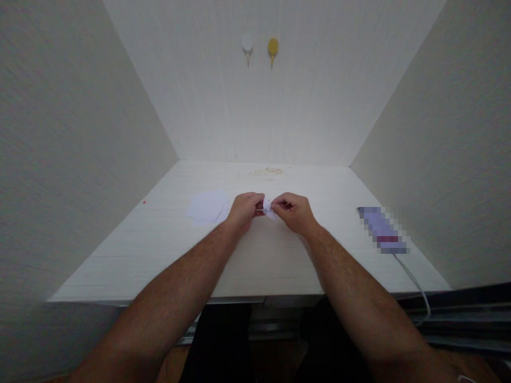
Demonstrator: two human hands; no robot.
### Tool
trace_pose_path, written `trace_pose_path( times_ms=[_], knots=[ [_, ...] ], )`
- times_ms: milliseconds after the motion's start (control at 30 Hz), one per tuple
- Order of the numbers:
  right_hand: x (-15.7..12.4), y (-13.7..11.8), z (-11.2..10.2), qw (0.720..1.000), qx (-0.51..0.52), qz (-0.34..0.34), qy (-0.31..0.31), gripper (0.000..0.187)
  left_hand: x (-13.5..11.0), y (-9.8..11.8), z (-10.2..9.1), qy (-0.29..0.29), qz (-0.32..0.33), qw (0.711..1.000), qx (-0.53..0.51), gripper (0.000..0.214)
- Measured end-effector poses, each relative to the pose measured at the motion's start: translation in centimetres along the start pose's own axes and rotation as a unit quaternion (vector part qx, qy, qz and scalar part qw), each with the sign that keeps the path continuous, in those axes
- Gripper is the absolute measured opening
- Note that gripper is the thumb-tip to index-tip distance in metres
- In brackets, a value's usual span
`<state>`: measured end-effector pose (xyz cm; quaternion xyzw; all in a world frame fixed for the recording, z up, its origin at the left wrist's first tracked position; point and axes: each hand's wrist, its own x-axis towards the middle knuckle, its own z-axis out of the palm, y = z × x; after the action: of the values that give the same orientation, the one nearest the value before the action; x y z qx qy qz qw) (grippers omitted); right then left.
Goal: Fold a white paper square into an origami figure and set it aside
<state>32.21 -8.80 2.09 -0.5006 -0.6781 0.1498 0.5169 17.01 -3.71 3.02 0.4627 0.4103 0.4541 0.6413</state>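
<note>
Both hands meet over the middle of the white table (271, 266). A small folded piece of white paper (267, 206) is between them. My left hand (245, 209) is closed on its left side, and a thin pale edge or stick shows along those fingers. From the right, the thumb and forefinger of my right hand (293, 210) pinch the same paper. Its exact shape is partly hidden by the fingers. Just left of my left hand, several loose white sheets of paper (208, 205) lie flat and overlapping on the table.
A blurred-out phone-like device (381, 229) lies at the table's right side, with a white cable (415, 279) running over the front edge. Walls enclose the table on the left, right and back. A white hook (247, 43) and a yellow hook (273, 47) are on the back wall.
</note>
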Motion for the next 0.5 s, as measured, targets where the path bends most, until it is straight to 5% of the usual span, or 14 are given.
trace_pose_path(
  times_ms=[200,500],
  knots=[
    [3.3,1.1,-2.4,0.976,0.009,0.170,0.135,0.015,0.2,-0.5,0.0,0.017,0.024,0.996,0.079,0.029],
    [9.4,9.3,-14.4,0.913,-0.232,0.289,0.173,0.007,-0.3,-0.3,0.0,-0.001,0.064,0.957,0.283,0.030]
  ],
)
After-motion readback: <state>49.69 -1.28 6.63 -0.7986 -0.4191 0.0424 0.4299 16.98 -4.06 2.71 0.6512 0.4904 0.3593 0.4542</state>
